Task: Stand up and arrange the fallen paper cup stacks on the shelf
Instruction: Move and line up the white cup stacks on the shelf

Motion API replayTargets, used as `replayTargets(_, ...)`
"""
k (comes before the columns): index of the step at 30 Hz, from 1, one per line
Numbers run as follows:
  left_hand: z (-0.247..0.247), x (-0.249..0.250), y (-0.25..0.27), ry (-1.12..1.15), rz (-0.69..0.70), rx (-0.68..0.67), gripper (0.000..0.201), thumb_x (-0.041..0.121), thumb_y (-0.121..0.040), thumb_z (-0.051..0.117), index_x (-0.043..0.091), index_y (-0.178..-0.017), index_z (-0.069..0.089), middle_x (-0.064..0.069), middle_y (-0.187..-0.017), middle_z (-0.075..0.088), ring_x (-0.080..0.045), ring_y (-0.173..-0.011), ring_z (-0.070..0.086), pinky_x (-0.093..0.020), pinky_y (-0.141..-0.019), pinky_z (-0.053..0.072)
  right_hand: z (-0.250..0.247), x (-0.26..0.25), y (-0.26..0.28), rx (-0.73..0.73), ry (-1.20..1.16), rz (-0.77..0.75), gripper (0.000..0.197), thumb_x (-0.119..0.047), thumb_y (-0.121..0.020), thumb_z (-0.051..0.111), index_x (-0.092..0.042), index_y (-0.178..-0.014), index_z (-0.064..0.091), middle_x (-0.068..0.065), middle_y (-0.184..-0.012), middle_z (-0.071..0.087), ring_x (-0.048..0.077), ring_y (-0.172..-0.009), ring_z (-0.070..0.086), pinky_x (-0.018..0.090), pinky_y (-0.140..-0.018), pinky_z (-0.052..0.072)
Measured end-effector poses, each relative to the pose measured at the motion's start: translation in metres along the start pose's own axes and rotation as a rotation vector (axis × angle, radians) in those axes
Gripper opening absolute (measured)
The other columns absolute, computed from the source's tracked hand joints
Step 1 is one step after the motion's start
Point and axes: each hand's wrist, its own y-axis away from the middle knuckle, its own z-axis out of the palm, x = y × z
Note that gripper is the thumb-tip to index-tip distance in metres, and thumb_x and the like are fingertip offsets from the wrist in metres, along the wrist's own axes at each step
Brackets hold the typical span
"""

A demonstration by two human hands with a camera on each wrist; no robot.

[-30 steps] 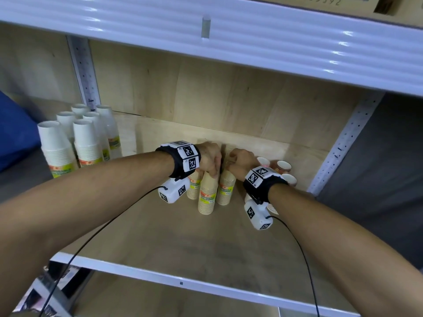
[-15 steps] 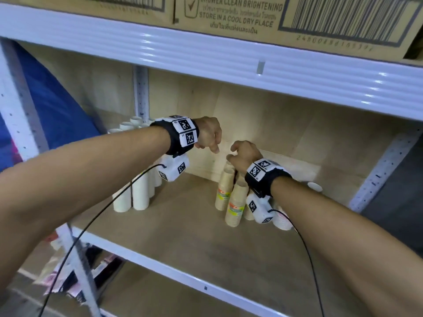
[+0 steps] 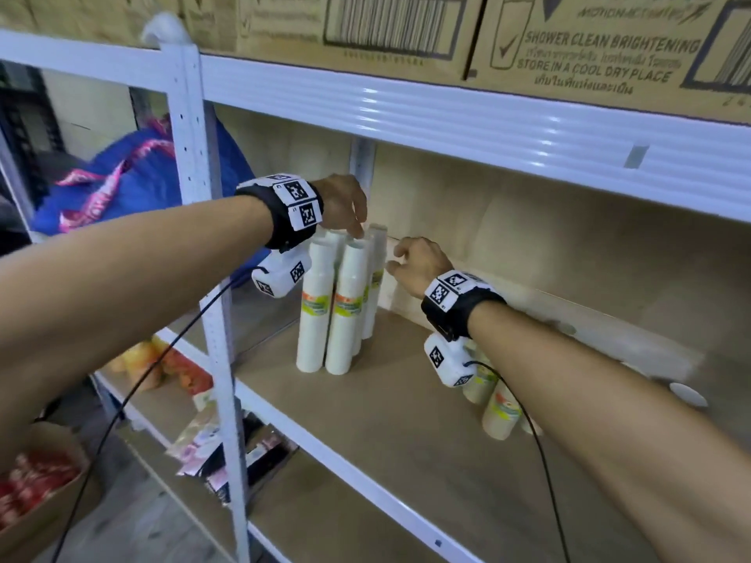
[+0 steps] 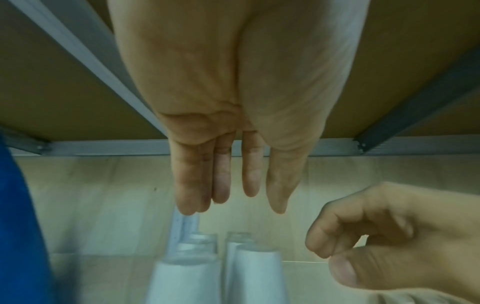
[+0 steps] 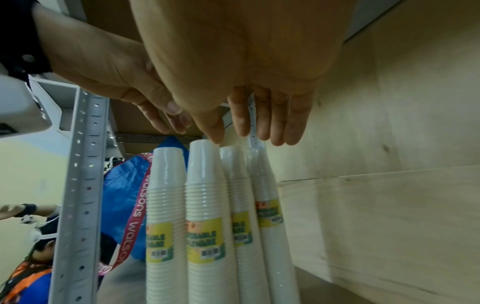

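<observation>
Here, nearest the camera, both forearms reach in over the shelf [image 3: 365,424], whose board fills the lower middle of the head view. At lower right of that view a few brown cup stacks [image 3: 502,412] stand partly hidden behind the right wrist. Farther in, left of centre, the white cup stacks [image 3: 345,302] stand upright and touching one another, packed close to the white upright post [image 3: 207,278]; the right wrist view shows their yellow labels facing out.

The left hand [image 3: 345,205] hangs just above the tops of the white stacks with fingers straight and loose, holding nothing; whether a fingertip touches a rim cannot be told. The right hand [image 3: 418,264] sits just beside the stacks on their right, fingers loosely curled, also gripping nothing.

This looks like the tidying step on the white group: nothing here lies fallen, so the hands seem set to square the stacks. The next move probably calls for a light, even press from both sides, since tall narrow stacks tip easily if pushed near the top.
</observation>
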Motion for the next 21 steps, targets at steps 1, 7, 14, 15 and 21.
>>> replayTargets(1,0.000,-0.009,0.001,0.004,-0.019,0.007,0.028,0.030,-0.083,0.076,0.018,-0.107,0.071,0.002,-0.101,0.054,-0.019,-0.090,0.055,-0.027,-0.072,0.044,0.003,-0.008,-0.002,0.001,-0.007,-0.024,0.028,-0.026,-0.091,0.060,-0.012,-0.115,0.065,0.009,-0.113,0.065,0.029,-0.099,0.062,0.033,-0.079,0.051)
replayTargets(7,0.012,-0.051,0.000,0.061,-0.115,0.020,0.030,0.031,-0.081,0.077,0.021,-0.108,0.069,0.005,-0.098,0.050,-0.020,-0.094,0.054,-0.028,-0.074,0.042,0.023,-0.035,-0.018,0.007,-0.062,-0.059,0.044,-0.032,-0.091,0.059,-0.013,-0.130,0.053,0.011,-0.126,0.060,0.030,-0.110,0.059,0.032,-0.079,0.047)
replayTargets(14,0.027,-0.061,0.006,0.137,-0.133,-0.043,0.034,0.038,-0.088,0.069,0.020,-0.115,0.063,-0.002,-0.104,0.061,-0.021,-0.089,0.060,-0.032,-0.074,0.053,0.043,-0.045,-0.030,-0.019,-0.078,-0.038,0.039,-0.037,-0.088,0.060,-0.012,-0.118,0.058,0.009,-0.113,0.064,0.030,-0.099,0.063,0.031,-0.068,0.043)
replayTargets(15,0.028,-0.061,0.006,0.175,-0.141,-0.066,0.032,0.037,-0.088,0.069,0.019,-0.114,0.064,-0.006,-0.100,0.065,-0.022,-0.083,0.065,-0.033,-0.070,0.057,0.044,-0.046,-0.030,-0.025,-0.084,-0.036,0.038,-0.037,-0.088,0.061,-0.011,-0.116,0.058,0.009,-0.112,0.065,0.030,-0.098,0.063,0.032,-0.069,0.045)
replayTargets(21,0.033,-0.057,0.010,0.266,-0.140,-0.138,0.035,0.031,-0.086,0.071,0.014,-0.116,0.065,-0.013,-0.101,0.070,-0.031,-0.084,0.073,-0.046,-0.076,0.061,0.045,-0.045,-0.033,-0.038,-0.139,-0.006,0.040,-0.036,-0.085,0.067,-0.013,-0.116,0.059,0.007,-0.109,0.066,0.027,-0.094,0.063,0.029,-0.067,0.042)
